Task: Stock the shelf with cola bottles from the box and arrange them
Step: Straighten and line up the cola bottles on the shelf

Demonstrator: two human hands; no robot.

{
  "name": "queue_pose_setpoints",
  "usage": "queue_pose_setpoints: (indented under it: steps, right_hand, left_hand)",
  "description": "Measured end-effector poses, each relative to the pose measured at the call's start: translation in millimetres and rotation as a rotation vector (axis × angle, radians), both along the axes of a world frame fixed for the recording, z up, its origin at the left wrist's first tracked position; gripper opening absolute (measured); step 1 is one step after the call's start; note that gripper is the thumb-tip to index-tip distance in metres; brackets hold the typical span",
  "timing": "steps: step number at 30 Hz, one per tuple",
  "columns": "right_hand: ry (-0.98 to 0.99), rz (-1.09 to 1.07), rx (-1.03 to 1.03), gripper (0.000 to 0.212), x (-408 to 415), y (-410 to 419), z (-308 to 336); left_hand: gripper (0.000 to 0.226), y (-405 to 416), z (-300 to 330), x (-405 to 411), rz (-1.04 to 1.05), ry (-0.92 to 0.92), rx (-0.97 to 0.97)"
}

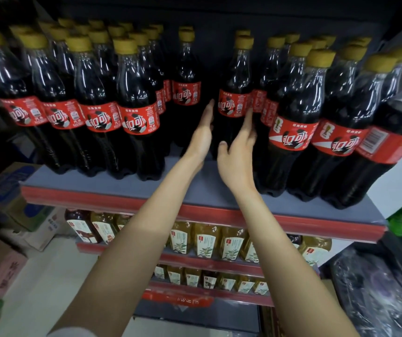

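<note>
Item: cola bottle [234, 98], yellow cap, red label, standing upright toward the back of the shelf [205, 190], in the gap between two blocks of stock.

Hands: left hand [203, 132] reaches in at the bottle's 9 o'clock, fingers straight, edge-on, holding nothing; whether the fingertips touch the label cannot be told. Right hand [237, 152] lies at the bottle's 5 o'clock, fingers straight along its lower right flank, thumb spread toward the base, apparently touching but not curled around it.

Surrounding stock: left block of cola bottles [98, 105] at 9 o'clock, four across the front; a lone bottle [186, 76] at 11 o'clock of the left hand; right block of cola bottles [316, 122] at 3 o'clock, standing further forward. Tea bottles [205, 242] fill the shelf below. Cardboard cartons [12, 215] sit on the floor at 8 o'clock.

Step in hand, as judged: arranging. Advice: bracket the bottle low with both palms, slide it on its base rather than tip it, keep the label facing out, and bring it level with the front rows while watching the right-hand neighbours, which stand close.
</note>
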State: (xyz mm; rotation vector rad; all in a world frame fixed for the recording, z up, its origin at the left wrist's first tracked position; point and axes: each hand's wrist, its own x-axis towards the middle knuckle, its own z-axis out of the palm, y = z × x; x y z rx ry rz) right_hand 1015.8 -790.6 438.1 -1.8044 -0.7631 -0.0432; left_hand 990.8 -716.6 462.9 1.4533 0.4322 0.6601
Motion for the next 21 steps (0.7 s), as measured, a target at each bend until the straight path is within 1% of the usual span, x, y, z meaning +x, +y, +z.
queue_pose_setpoints:
  steps: [1,3,6,10,15,21]
  right_hand:
    - [0.025,0.025,-0.030,0.084,6.1,3.1,-0.5]
    - [-0.004,0.036,-0.050,0.084,16.4,2.9,-3.1]
    - [-0.076,0.073,-0.012,0.080,20.1,-0.8,-5.7]
    - [-0.093,0.165,-0.044,0.093,10.6,14.2,-1.8]
    - [-0.171,0.126,-0.117,0.097,5.4,38.2,-3.2]
    - [-0.166,0.178,-0.114,0.098,4.1,50.8,-1.4]
  left_hand:
    - [0.048,-2.2,-0.5,0.8,-0.027,0.017,0.005]
    - [0.048,-3.8,-5.4,-3.3,-0.032,0.031,0.016]
    - [0.047,4.3,-15.8,-20.8,0.075,0.012,0.053]
    - [0.047,15.1,-20.8,-50.1,0.155,0.009,0.059]
    - [0.049,13.8,-16.4,-66.0,0.174,0.014,0.125]
    - [0.051,13.1,-18.8,-67.0,0.214,-0.004,0.159]
